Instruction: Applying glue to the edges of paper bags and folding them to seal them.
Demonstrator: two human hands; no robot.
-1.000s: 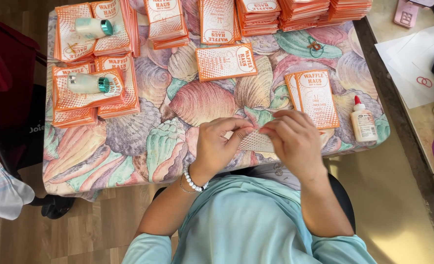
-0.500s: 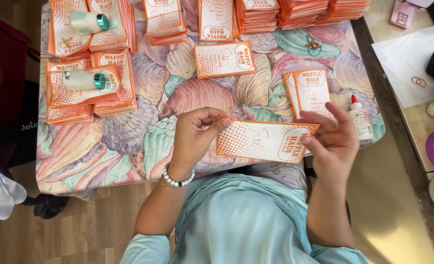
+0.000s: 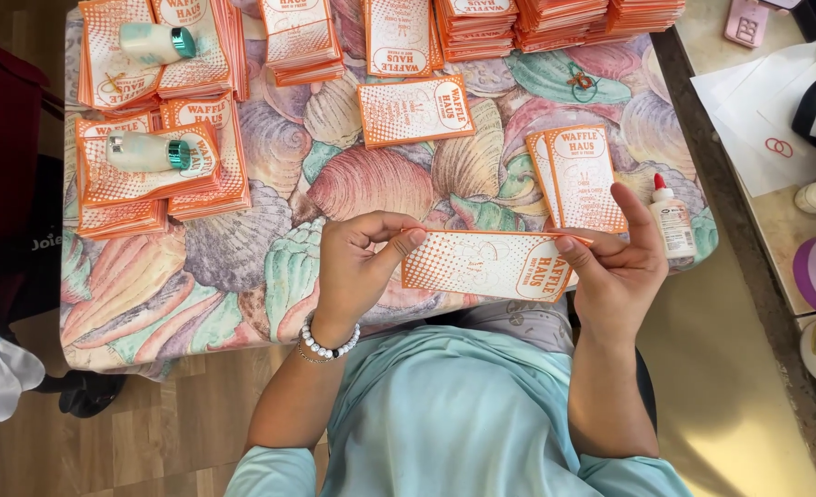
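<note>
- Now we hold an orange-and-white paper sleeve (image 3: 486, 265) flat between both hands, just above the near edge of the table (image 3: 233, 276) with its seashell-print cloth.
- Our left hand (image 3: 357, 267) is closed in a pinch, thumb and fingers on the sleeve's left end; a white bead bracelet (image 3: 327, 344) sits on that wrist.
- Our right hand (image 3: 620, 262) grips the right end, thumb on top, fingers half curled beneath.
- Just beyond the right hand lie a small stack of matching sleeves (image 3: 581, 177) and a white glue bottle (image 3: 673, 217) with a red tip.
- Further stacks (image 3: 150, 156) fill the table's left side, two weighted by pale bottles (image 3: 150, 152) with teal caps.
</note>
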